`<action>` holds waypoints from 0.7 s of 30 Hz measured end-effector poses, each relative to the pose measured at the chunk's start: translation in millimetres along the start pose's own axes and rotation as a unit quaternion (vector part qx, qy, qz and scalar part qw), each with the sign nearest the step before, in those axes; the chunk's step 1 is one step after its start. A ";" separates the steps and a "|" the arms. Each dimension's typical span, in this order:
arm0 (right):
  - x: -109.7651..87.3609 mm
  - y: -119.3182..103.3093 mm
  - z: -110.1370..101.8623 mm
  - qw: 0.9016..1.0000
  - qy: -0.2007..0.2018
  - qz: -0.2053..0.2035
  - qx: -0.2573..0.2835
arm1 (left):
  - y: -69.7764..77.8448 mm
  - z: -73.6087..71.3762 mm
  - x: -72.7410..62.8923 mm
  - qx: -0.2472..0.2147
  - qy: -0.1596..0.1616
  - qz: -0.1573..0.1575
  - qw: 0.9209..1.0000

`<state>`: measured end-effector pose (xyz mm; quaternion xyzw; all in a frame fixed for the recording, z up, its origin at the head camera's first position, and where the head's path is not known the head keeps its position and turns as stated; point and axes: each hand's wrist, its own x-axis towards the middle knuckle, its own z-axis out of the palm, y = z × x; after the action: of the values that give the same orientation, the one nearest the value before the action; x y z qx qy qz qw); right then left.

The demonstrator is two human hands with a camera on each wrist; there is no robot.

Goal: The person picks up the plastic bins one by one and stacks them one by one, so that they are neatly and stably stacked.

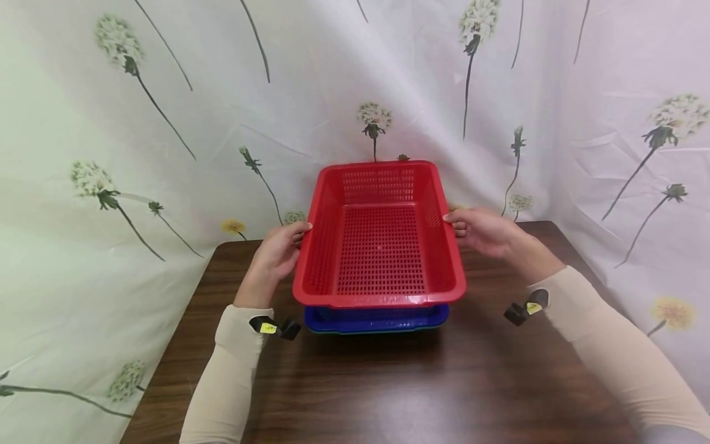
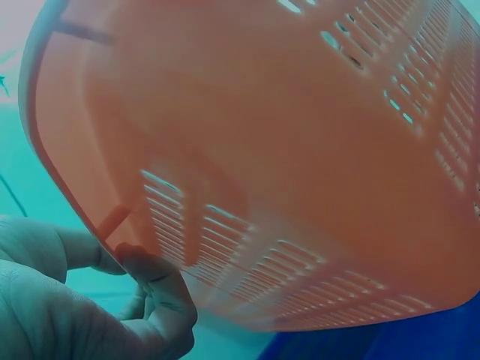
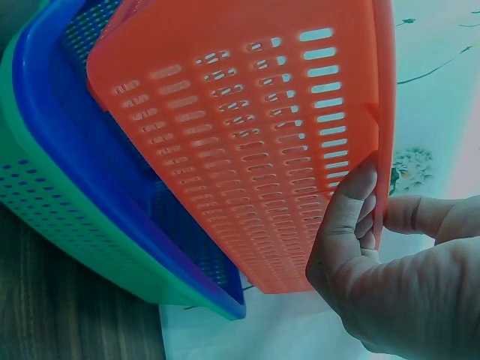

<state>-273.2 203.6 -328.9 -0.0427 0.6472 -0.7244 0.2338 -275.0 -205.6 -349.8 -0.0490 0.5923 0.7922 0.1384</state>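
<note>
A red slotted plastic basket (image 1: 379, 246) is held up above a blue basket (image 1: 377, 317), tilted in the right wrist view. My left hand (image 1: 281, 250) pinches its left rim, thumb on top and fingers underneath; the left wrist view shows this hand (image 2: 97, 292) at the rim from below. On the opposite side my right hand (image 1: 485, 231) pinches the right rim, and in the right wrist view its fingers (image 3: 349, 202) curl against the outer wall. The blue basket sits nested in a green basket (image 3: 82, 225) on the table. The red one hides most of both.
The dark wood-grain table (image 1: 388, 388) carries the nested baskets near its back edge. Behind and beside it hangs a pale curtain (image 1: 310, 80) printed with dandelions. Each wrist wears a small black camera on a band (image 1: 272, 325).
</note>
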 end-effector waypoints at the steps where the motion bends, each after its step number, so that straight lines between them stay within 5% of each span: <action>1: 1.6 1.3 0.6 1.000 -0.001 0.000 0.000 | -1.0 -1.4 0.1 0.006 0.003 0.000 1.000; 11: 23.8 22.9 1.6 1.000 0.001 0.001 -0.005 | -14.5 -16.3 9.2 0.046 0.018 -0.002 0.999; 21: 33.7 43.4 -0.4 0.999 0.013 0.026 -0.036 | -35.0 -24.4 21.5 0.142 0.050 0.014 0.989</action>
<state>-291.0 188.4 -378.6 -0.0243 0.6764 -0.6950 0.2425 -288.0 -216.2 -394.5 -0.0601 0.7055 0.6985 0.1036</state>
